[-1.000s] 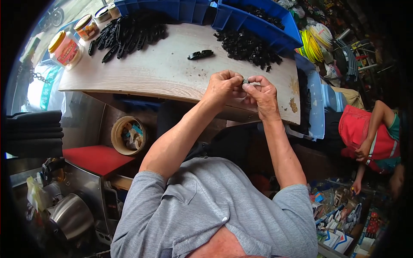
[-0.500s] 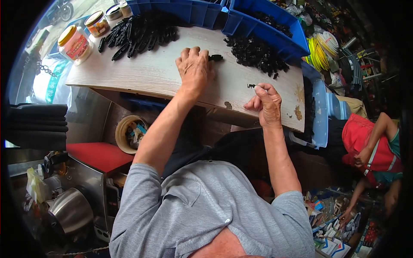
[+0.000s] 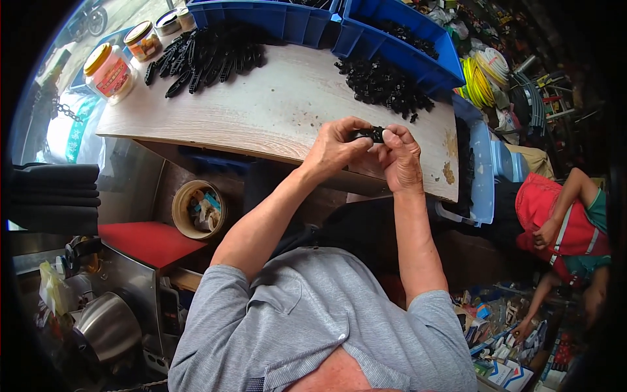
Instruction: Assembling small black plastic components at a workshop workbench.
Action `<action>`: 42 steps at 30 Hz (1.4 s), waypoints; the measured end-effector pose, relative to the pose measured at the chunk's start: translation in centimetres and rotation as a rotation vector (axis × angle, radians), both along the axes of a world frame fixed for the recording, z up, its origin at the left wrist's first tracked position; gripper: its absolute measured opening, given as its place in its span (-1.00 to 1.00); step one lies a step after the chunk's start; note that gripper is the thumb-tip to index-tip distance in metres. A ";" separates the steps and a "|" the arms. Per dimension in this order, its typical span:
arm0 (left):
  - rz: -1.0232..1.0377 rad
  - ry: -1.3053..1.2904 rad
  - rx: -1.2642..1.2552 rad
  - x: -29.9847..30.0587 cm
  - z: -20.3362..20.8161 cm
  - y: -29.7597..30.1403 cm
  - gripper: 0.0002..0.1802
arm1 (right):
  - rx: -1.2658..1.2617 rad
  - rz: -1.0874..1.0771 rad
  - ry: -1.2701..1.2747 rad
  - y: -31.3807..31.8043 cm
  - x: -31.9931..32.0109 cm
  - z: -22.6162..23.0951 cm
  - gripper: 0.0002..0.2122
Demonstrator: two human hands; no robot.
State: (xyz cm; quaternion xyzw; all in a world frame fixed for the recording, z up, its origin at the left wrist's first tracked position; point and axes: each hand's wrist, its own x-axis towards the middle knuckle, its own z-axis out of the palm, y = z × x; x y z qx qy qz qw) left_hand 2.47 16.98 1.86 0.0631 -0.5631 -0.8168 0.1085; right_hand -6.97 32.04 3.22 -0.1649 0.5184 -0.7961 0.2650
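Just above the table's front edge my two hands meet. My left hand [image 3: 336, 145] is closed around a long black plastic piece [image 3: 361, 134]. In my right hand [image 3: 403, 157], thumb and forefinger pinch a small black plastic clip [image 3: 377, 133] against the end of that piece. Fingers partly cover both parts, so how they join cannot be made out. A heap of long black plastic pieces [image 3: 202, 57] lies at the table's far left. Small black clips are piled [image 3: 385, 85] at the far right.
Two blue bins, one left [image 3: 261, 18] and one right [image 3: 418, 46], line the back of the wooden table [image 3: 228, 108]. Lidded jars [image 3: 110, 75] stand at its left end. A bucket [image 3: 179, 209] is below. On the right, another person in red [image 3: 545, 209] sits near cluttered goods.
My left hand has come right and nearer, bringing the long black piece to my right hand. The small clip in my right hand now touches or overlaps it.
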 end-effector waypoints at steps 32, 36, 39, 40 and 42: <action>0.121 -0.105 0.148 -0.2 0.9 0.3 -0.81 | 0.380 0.036 0.124 -0.4 0.9 0.6 -0.69; 0.367 0.017 -0.478 -0.3 1.2 -0.5 -0.81 | 0.282 -0.021 0.023 0.2 0.9 0.8 -0.71; 0.996 0.104 -1.317 -1.4 1.0 -8.1 -0.61 | 0.227 -0.144 -0.061 1.4 -0.3 1.0 -0.70; 1.097 0.032 -1.517 -1.6 1.4 -10.7 -0.56 | 0.253 -0.231 -0.090 2.2 -1.2 1.1 -0.68; 1.058 -0.248 -1.665 -2.4 0.1 -15.3 -0.53 | 0.239 -0.421 -0.182 4.5 -4.1 1.0 -0.66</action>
